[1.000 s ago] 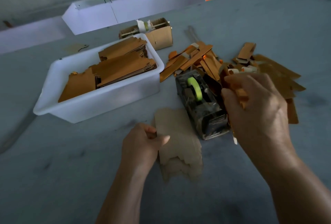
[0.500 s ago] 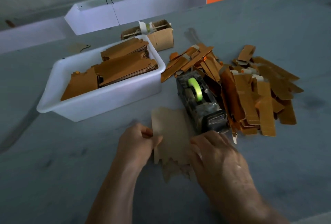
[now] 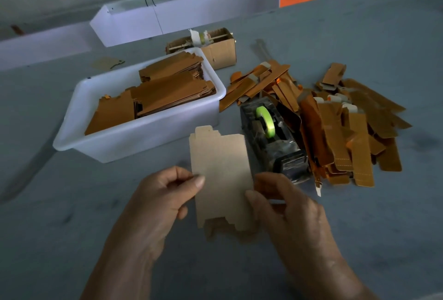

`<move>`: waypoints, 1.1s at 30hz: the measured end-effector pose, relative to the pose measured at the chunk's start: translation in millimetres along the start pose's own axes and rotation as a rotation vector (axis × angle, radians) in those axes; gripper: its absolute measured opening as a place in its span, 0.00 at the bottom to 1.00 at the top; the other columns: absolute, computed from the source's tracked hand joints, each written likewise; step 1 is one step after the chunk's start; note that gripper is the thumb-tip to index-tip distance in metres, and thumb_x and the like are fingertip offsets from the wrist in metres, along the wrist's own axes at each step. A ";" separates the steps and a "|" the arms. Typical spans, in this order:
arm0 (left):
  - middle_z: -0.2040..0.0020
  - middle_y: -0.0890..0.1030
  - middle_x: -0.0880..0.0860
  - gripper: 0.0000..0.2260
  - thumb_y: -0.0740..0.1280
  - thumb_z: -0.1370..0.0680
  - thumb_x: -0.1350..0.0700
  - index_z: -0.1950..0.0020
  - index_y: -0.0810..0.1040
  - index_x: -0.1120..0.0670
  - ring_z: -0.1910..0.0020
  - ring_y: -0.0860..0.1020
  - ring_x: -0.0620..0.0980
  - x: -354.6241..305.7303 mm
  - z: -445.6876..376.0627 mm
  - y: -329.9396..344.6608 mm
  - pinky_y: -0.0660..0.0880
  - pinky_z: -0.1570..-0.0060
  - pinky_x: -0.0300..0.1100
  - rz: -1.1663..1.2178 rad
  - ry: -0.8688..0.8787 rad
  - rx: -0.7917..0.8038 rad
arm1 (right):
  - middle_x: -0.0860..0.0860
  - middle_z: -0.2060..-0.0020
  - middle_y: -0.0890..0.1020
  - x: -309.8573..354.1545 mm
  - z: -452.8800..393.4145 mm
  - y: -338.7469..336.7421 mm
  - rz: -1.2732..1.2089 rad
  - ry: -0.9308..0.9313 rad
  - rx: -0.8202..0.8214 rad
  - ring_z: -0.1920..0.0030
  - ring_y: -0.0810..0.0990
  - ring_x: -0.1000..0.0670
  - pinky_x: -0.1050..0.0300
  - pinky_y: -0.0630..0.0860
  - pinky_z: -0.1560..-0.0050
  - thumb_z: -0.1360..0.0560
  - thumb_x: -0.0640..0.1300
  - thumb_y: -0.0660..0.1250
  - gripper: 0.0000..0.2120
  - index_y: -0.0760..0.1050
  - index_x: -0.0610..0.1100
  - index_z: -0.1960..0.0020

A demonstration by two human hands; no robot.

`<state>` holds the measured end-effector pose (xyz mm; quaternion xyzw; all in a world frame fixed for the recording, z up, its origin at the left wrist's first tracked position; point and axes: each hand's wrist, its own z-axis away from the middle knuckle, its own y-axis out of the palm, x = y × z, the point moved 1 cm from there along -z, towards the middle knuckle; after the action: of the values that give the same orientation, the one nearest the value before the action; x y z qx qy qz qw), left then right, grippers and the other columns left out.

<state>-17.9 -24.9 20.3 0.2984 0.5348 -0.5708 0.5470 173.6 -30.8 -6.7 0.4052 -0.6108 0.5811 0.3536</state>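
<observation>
Since the work seems to be running from stock through taping to a finished heap, the desk (image 3: 72, 227) is carrying everything in an arc within reach. The tub (image 3: 134, 141) is sitting at ten o'clock from the blank and holding flat brown cards in stacks, probably so the left hand can be drawing fresh ones. The pile (image 3: 354, 136) of folded pieces is spreading loose and overlapping at two o'clock, likely serving as a drop zone for the right hand. The dispenser (image 3: 275, 151) is standing at one o'clock, just beside the blank's right edge, its cutter end pointing toward the person.

The blank (image 3: 220, 168) is lying low over the desk at centre, its long axis running twelve to six. The left hand (image 3: 160, 201) is pinching its nine o'clock edge between thumb and curled fingers. The right hand (image 3: 292, 208) is pinching the three o'clock edge, thumb on top. Both grips, I judge, are squaring it for a fold. The tape (image 3: 265, 120) is waiting green in the dispenser, close enough for a short pull.
</observation>
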 end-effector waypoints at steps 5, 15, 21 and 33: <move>0.63 0.82 0.51 0.16 0.78 0.40 0.48 0.57 0.83 0.54 0.67 0.72 0.48 -12.9 9.1 17.3 0.67 0.74 0.33 0.120 0.009 0.132 | 0.53 0.64 0.84 -3.9 -5.6 6.7 -0.421 0.234 0.088 0.62 0.83 0.54 0.62 0.79 0.65 0.30 0.46 0.71 0.02 0.79 0.52 0.58; 0.57 0.86 0.47 0.16 0.74 0.36 0.48 0.51 0.84 0.52 0.56 0.83 0.43 -14.1 13.2 42.7 0.73 0.55 0.38 0.056 0.043 0.122 | 0.55 0.63 0.83 -7.3 -9.4 -5.9 -0.393 0.195 0.000 0.61 0.80 0.57 0.63 0.75 0.64 0.35 0.54 0.71 0.10 0.79 0.51 0.56; 0.62 0.85 0.47 0.07 0.74 0.32 0.49 0.55 0.83 0.44 0.60 0.84 0.47 -11.0 15.0 53.8 0.79 0.58 0.49 -0.018 0.077 0.028 | 0.58 0.68 0.79 -3.7 -5.3 -5.2 -0.310 0.122 -0.037 0.70 0.76 0.61 0.69 0.70 0.73 0.30 0.47 0.70 0.04 0.75 0.53 0.58; 0.71 0.78 0.54 0.12 0.67 0.29 0.45 0.60 0.80 0.53 0.72 0.75 0.47 -18.2 27.3 68.4 0.72 0.74 0.50 -0.027 0.153 0.074 | 0.50 0.66 0.83 9.8 0.1 -8.6 -0.411 0.047 0.048 0.66 0.83 0.51 0.56 0.80 0.65 0.33 0.59 0.63 0.16 0.73 0.48 0.54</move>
<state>57.3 -33.3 24.5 0.3537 0.5577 -0.5730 0.4853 177.2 -31.7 5.8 0.5162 -0.4928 0.5203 0.4690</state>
